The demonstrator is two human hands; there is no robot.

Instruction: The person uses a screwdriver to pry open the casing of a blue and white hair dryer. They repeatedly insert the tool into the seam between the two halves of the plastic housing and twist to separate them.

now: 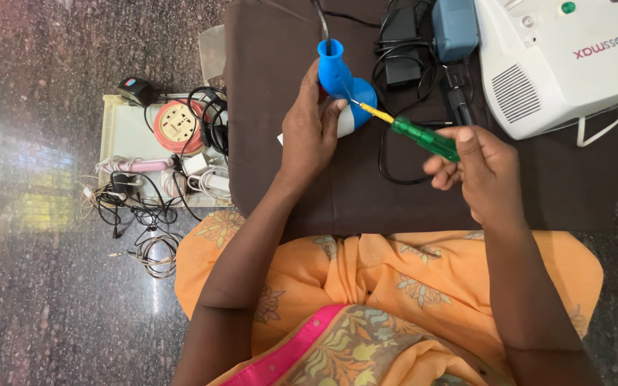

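Head view: our left hand (pixel 311 132) is wrapped tight around a blue-and-white plastic device (pixel 343 86), thumb pressed against its white side, holding it upright over the brown cloth (pixel 309 193). Our right hand (pixel 482 175) is clenched on the green handle of a screwdriver (pixel 423 138), fingers curled fully around it; the yellow shaft angles up-left and its tip touches the blue device just beside our left thumb. Black cables (pixel 395 71) and a white machine (pixel 559 64) sit behind. A tray of cords and plugs (pixel 169 154) lies well left on the floor.
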